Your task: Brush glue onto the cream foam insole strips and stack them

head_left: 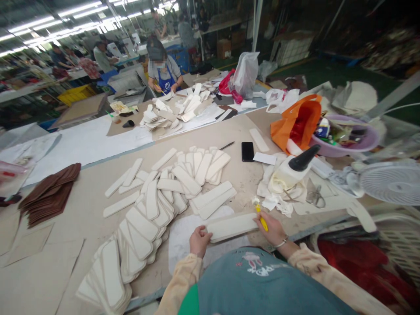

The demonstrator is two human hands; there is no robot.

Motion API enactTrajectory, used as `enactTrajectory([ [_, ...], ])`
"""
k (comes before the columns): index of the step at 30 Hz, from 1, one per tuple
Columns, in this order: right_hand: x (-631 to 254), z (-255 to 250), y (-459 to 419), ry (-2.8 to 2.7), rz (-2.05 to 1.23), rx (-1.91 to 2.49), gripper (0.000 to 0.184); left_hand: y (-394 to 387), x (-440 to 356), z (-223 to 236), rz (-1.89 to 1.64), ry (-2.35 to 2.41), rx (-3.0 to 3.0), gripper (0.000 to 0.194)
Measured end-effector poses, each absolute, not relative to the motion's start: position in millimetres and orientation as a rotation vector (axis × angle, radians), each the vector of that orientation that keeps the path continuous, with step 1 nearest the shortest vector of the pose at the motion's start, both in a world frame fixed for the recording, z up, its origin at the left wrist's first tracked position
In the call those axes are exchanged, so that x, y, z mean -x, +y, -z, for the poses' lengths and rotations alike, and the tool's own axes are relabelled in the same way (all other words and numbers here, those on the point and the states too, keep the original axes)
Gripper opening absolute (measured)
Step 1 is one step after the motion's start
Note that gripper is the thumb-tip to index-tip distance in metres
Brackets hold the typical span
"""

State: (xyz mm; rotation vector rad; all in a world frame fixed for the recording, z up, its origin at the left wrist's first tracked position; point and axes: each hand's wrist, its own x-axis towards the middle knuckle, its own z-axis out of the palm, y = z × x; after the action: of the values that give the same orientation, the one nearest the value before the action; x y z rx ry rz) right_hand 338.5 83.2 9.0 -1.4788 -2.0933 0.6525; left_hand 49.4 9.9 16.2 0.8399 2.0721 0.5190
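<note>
Strips [232, 226] at tabletop [243, 188] near edge: left hand [198, 241] pinches them, right hand [272, 229] grips yellow tool [264, 222]; fan [393, 183] crowds right edge.

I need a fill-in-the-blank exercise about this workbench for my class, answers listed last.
The right hand holds a ____-handled tool.
The purple basin stands beside an ____ bag.
In this view, the brown pieces lie to the ____ of the heaped pale strips.
Missing words: yellow; orange; left.

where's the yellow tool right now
In the head view, right of centre, the yellow tool is in the right hand, beside the right end of the white strips under the left hand's thumb.
</note>
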Motion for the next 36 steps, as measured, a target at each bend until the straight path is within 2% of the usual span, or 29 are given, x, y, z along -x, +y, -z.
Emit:
enactTrajectory([
  [18, -342, 9, 84, -2.159, -0.530, 1.545, 0.002, 4, -52, -15, -0.498, 2.158, -0.918, 0.023],
  [30, -343, 5, 87, -2.043, -0.552, 1.582, 0.014, 4, -52, -17, -0.618, 2.082, -0.794, 0.019],
  [36, -350, -5, 88, -1.965, -0.603, 1.478, 0.016, 3, -60, -33, -0.977, 1.834, -0.662, 0.028],
])
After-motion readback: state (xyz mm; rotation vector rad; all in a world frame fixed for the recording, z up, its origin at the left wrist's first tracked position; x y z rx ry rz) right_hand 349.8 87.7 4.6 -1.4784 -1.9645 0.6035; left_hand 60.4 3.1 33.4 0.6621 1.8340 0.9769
